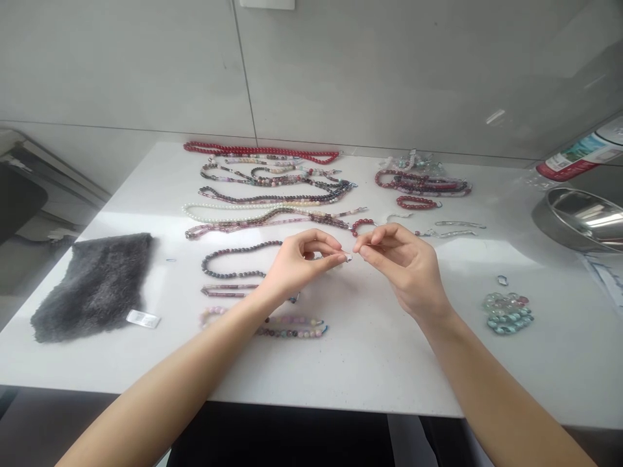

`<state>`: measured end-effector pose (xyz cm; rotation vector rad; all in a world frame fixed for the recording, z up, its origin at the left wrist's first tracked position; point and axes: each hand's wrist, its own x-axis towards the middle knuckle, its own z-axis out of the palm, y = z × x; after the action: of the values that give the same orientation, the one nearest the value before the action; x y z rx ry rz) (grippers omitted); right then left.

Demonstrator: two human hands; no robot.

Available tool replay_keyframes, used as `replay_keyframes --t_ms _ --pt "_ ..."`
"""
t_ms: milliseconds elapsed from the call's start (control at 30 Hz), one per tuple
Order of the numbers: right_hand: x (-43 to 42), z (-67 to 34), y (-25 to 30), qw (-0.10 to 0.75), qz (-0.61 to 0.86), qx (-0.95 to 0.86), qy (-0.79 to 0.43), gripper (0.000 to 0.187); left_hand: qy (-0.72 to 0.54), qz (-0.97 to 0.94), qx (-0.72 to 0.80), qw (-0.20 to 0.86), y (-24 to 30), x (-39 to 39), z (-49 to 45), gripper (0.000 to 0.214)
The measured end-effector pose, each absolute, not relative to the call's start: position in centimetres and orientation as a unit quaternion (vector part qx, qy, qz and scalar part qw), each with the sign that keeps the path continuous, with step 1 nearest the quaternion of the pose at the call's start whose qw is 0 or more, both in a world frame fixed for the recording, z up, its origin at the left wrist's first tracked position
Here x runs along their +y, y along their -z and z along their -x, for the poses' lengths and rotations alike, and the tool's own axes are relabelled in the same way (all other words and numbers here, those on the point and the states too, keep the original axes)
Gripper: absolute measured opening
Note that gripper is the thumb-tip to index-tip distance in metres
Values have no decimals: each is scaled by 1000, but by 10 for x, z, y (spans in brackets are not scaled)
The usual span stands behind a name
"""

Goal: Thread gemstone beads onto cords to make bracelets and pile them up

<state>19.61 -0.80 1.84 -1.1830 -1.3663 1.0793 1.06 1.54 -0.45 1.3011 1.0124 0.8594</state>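
Forearms reach in over the white counter (370, 363), wrists raised. Left hand (296, 264) pinches a tiny silver piece (348, 257) at its fingertips, just above the table; right hand (403, 267), fingers curled narrow, sits just beside it, any hold too small to tell. Dark bead strand (233, 256) lies beside the left hand.

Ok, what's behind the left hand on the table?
A loop of dark round beads runs behind the left hand; the hand covers its right end, which cannot be seen.
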Motion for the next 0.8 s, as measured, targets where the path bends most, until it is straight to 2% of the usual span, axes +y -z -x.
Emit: replay_keyframes --t_ms 267,600,800 --pt "-12 -195 -22 504 448 -589 -446 22 -364 -491 439 659 5 17 -4 31" --pt "-11 -196 -20 505 435 -582 -466 17 -395 -527 374 653 0 15 -9 20" --pt "-11 -197 -21 509 436 -586 -455 12 -413 -550 341 641 3 14 -6 28"
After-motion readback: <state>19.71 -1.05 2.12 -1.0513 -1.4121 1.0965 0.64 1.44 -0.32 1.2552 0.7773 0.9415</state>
